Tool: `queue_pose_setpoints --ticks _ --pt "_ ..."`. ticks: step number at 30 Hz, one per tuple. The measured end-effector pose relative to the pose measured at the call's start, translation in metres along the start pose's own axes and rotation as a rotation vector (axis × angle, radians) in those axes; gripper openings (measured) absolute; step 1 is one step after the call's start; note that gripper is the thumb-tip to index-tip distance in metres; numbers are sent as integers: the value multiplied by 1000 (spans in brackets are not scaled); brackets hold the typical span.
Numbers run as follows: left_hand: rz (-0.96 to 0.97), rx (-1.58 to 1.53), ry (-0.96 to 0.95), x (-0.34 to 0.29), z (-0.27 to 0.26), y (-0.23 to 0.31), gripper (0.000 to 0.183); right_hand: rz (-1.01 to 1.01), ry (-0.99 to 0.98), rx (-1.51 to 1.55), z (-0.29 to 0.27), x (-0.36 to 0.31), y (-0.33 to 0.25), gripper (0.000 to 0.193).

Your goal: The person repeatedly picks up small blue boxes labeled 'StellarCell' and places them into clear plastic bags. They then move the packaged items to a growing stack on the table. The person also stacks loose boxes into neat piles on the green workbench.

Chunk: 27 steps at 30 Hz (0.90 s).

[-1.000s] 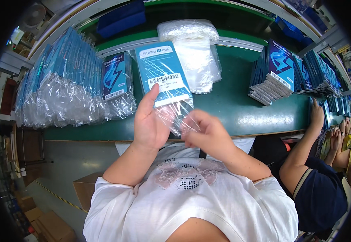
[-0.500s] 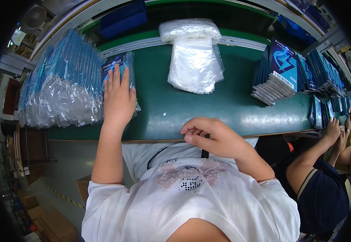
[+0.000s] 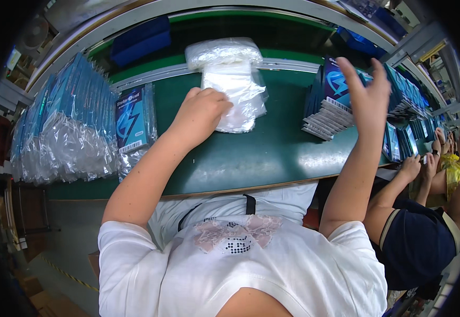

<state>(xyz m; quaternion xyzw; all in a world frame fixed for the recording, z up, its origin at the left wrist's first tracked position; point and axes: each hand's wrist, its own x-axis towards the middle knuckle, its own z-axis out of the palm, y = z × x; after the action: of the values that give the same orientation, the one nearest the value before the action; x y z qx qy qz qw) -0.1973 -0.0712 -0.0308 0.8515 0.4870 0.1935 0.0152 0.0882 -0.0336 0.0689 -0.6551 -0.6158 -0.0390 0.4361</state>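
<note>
My left hand (image 3: 202,113) is at the left edge of a stack of clear plastic bags (image 3: 235,84), its fingers curled and closed on the edge of a bag. Exactly how much they grip is hidden. My right hand (image 3: 370,95) is raised in front of a row of dark blue boxes (image 3: 337,87) on the right, thumb and fingers spread, nothing held. Left of my left forearm lies a bagged blue box (image 3: 130,119), beside a long upright row of bagged boxes (image 3: 63,116) with crinkled plastic ends towards me.
The green table (image 3: 214,169) has its near edge against my waist. Along its back runs a metal rail (image 3: 288,64), with a blue bin (image 3: 141,41) beyond it. At the right a co-worker's arm (image 3: 393,185) reaches in near more boxes (image 3: 401,140).
My left hand has left the bagged box and moved right to the plastic bags, its fingers curling. My right hand has risen from the near edge to the right-hand boxes and spread.
</note>
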Motion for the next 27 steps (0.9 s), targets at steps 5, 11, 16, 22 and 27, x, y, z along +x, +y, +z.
queue_pose_setpoints --ticks 5,11,16,22,27 --pt "-16 39 49 4 1 3 19 66 -383 -84 15 3 18 93" --pt "-5 -84 220 4 -2 3 11 -150 -73 -92 11 -8 4 80" --pt "-136 -270 252 2 -11 11 7 -325 113 623 -14 -40 -25 85" --pt "-364 -511 252 -1 -16 14 8 665 -952 1549 28 -93 -22 49" --pt "-393 -653 236 1 -16 16 12 821 -1271 1740 49 -114 -16 60"
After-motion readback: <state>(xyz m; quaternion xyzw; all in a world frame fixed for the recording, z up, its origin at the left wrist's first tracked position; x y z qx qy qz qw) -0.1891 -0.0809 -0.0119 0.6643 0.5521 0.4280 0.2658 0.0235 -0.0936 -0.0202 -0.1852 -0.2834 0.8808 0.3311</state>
